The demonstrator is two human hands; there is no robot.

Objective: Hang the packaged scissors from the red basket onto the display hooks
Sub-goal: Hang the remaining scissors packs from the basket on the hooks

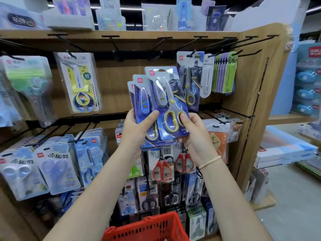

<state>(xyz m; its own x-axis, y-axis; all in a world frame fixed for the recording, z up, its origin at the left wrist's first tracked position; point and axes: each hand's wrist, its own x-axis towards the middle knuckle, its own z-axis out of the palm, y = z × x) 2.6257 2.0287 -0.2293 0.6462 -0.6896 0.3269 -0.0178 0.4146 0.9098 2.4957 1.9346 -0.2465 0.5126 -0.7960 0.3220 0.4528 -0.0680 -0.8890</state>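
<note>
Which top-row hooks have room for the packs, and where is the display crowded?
Bare hooks run between the yellow scissors pack and the hung Batman pack; bare wood panel lies behind them. The lower rows are packed. Both hands, left and right, grip the fanned packs.

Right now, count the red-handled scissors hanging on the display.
2. One pair of red-handled scissors hangs below the held blue blister packs; the second pair hangs just right of it, beside the right hand's wrist. Others may hang hidden behind.
</note>
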